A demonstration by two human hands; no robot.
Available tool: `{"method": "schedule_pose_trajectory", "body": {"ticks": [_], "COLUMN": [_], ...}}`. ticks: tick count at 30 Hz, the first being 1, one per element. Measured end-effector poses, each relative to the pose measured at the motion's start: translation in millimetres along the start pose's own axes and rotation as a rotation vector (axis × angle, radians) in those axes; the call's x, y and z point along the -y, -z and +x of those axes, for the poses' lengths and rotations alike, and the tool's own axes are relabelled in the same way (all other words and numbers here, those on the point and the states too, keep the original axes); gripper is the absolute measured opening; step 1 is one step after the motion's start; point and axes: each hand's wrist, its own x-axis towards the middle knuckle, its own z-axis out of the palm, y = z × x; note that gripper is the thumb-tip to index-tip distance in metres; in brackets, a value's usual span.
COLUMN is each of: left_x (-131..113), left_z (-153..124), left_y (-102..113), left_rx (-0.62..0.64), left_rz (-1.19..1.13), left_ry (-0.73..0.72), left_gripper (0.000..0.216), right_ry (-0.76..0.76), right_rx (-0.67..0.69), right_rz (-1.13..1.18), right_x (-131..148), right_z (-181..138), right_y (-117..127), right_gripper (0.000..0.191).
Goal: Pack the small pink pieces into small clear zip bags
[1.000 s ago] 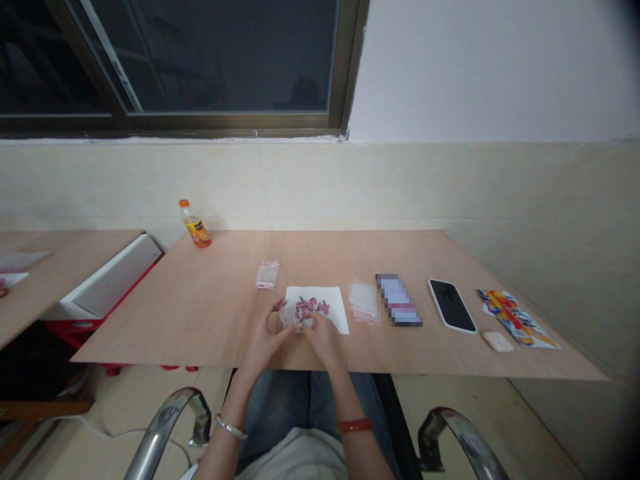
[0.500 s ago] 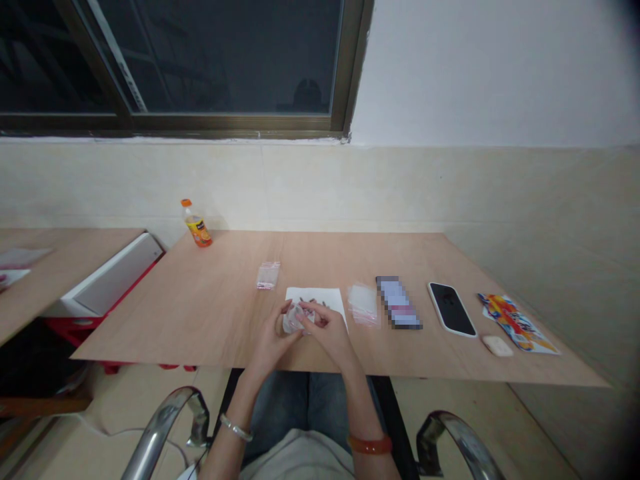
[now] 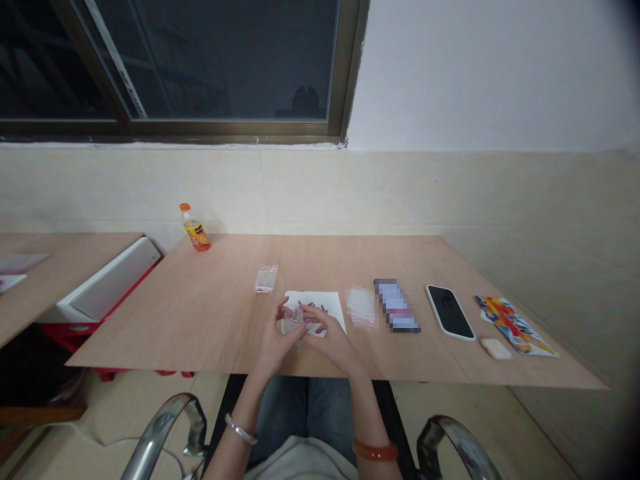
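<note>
My left hand [image 3: 276,340] is closed on a small clear plastic zip bag [image 3: 291,323], above the near edge of a white sheet of paper [image 3: 337,307]. From the other side, my right hand [image 3: 327,337] has its thumb and forefinger at the bag's edge, its other fingers curved over the paper. Small dark reddish pieces [image 3: 323,309] lie scattered on the sheet, partly hidden by my fingers. To the right of the paper is a stack of clear zip bags [image 3: 363,308]. Another small stack of bags [image 3: 267,279] lies to the upper left.
A blurred-out phone [image 3: 397,305], a white-cased phone [image 3: 450,312], a small white case [image 3: 496,349] and a colourful packet [image 3: 517,325] lie to the right. An orange drink bottle [image 3: 195,228] stands at the back left of the wooden table [image 3: 210,320].
My right hand's fingers have straightened and spread somewhat around the bag, uncovering more of the pieces on the paper. The bag stays between my hands. The view has shifted slightly.
</note>
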Motion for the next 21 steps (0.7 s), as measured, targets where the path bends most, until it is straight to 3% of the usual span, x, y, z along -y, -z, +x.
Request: {"method": "schedule_pose_trajectory", "body": {"ticks": [4, 8, 12, 21], "left_x": [-9.0, -19.6, -23.0, -26.4], "left_z": [-0.1, 2.0, 2.2, 4.4], "left_y": [-3.7, -0.5, 3.5, -0.2], "left_rx": [0.045, 0.069, 0.049, 0.082], "left_rz": [-0.143, -0.246, -0.227, -0.204], "left_ry": [0.071, 0.128, 0.121, 0.023], "left_gripper": [0.062, 0.036, 0.023, 0.023], "right_ry": [0.004, 0.017, 0.012, 0.066], "right_rx": [-0.13, -0.173, -0.138, -0.234], "right_rz": [0.133, 0.277, 0.316, 0.313], "right_x": [-3.0, 1.8, 11.5, 12.0], "right_z": [4.8, 2.5, -1.1, -0.6], "right_y": [4.7, 14.9, 17.7, 16.9], "right_gripper": [0.029, 0.024, 0.023, 0.019]}}
